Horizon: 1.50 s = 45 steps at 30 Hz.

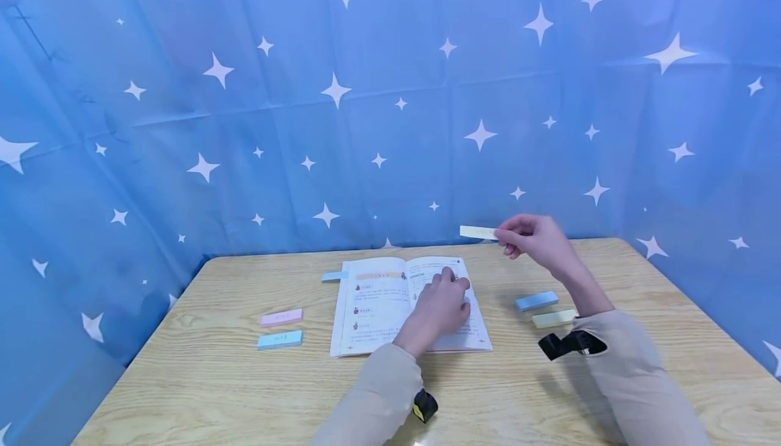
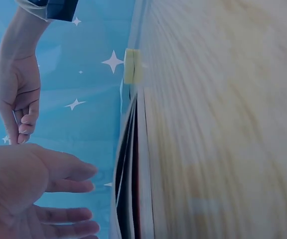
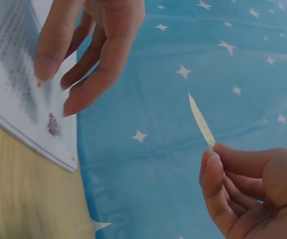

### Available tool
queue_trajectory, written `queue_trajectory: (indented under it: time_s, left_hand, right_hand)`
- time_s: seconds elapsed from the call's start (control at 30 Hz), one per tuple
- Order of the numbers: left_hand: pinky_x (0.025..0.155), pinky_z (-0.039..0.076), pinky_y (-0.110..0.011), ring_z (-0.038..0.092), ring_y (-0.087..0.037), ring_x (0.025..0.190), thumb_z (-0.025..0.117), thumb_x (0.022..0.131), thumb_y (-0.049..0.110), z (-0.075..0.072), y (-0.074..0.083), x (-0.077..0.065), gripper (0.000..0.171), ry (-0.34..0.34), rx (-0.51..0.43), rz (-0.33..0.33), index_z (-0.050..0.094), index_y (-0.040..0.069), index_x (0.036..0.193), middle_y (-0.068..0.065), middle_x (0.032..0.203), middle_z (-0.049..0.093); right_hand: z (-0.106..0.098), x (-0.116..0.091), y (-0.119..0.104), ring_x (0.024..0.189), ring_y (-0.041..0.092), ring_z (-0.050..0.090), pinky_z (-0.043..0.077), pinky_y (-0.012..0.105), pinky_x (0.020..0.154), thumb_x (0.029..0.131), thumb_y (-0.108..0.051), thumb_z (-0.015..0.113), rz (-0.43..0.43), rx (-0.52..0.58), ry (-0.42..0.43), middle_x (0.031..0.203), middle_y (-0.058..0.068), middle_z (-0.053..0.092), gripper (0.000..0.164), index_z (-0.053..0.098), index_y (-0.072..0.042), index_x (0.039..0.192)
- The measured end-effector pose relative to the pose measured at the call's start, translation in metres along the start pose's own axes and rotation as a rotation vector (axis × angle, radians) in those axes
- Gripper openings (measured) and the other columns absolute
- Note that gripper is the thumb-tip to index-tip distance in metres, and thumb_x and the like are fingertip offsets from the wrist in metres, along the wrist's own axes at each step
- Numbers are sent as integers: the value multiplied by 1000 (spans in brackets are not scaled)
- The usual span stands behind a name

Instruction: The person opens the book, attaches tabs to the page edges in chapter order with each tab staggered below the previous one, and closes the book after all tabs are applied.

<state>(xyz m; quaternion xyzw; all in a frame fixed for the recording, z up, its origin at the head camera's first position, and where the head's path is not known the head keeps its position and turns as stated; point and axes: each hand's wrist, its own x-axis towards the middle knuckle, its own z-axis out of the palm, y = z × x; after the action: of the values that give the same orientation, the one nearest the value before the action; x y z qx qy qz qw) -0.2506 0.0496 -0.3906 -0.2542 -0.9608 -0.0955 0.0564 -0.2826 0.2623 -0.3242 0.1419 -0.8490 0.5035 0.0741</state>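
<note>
An open book lies on the table, printed pages facing up. My left hand is over its right page, fingers loosely bent and nothing in them; in the left wrist view the fingers are spread beside the book's page edges. Raised to the right of the book, my right hand pinches a pale yellow sticky note strip between thumb and fingertips. The strip points away from the hand in the right wrist view. A blue sticky tab sticks out from the left page's upper edge.
Left of the book, a pink sticky note pad and a blue one lie on the wooden table. Another blue pad and a yellow pad lie near my right forearm. A starred blue curtain hangs behind.
</note>
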Motion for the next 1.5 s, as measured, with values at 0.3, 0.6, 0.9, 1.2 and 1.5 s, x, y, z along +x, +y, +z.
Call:
queue_trajectory:
  time_s: [0.3, 0.6, 0.9, 1.2, 1.5]
  left_hand:
    - [102, 46, -42, 49, -29, 127, 54, 104, 37, 4, -11, -1, 49, -69, 57, -41, 51, 18, 149, -13, 142, 49]
    - [107, 40, -41, 42, -27, 133, 53, 103, 46, 5, -15, -4, 55, -185, 48, -69, 47, 24, 152, -9, 146, 45]
    - [110, 38, -42, 40, -29, 135, 53, 103, 48, 6, -17, -3, 56, -221, 55, -88, 46, 25, 153, -6, 150, 42]
    - [113, 35, -41, 38, -30, 137, 54, 101, 52, 5, -13, 1, 59, -232, 81, -120, 42, 32, 155, -4, 154, 39]
    - [114, 32, -43, 34, -30, 141, 53, 102, 53, 5, -9, 3, 58, -254, 76, -163, 40, 36, 155, -3, 157, 35]
  right_hand:
    - [4, 4, 16, 74, 21, 66, 60, 34, 69, 102, -21, 64, 74, -25, -36, 87, 12, 66, 31, 65, 9, 111]
    - [16, 6, 38, 84, 33, 67, 59, 44, 78, 104, -12, 56, 175, -63, -193, 87, 15, 65, 27, 60, 13, 113]
    - [26, 6, 55, 81, 26, 66, 57, 41, 75, 103, -6, 55, 270, -62, -276, 92, 22, 66, 21, 58, 15, 109]
    - [31, 5, 63, 78, 21, 66, 58, 36, 72, 102, 0, 53, 321, -27, -305, 89, 19, 65, 18, 57, 17, 107]
    - [32, 5, 64, 77, 21, 65, 57, 36, 71, 103, -2, 53, 328, -49, -303, 87, 17, 65, 17, 57, 14, 105]
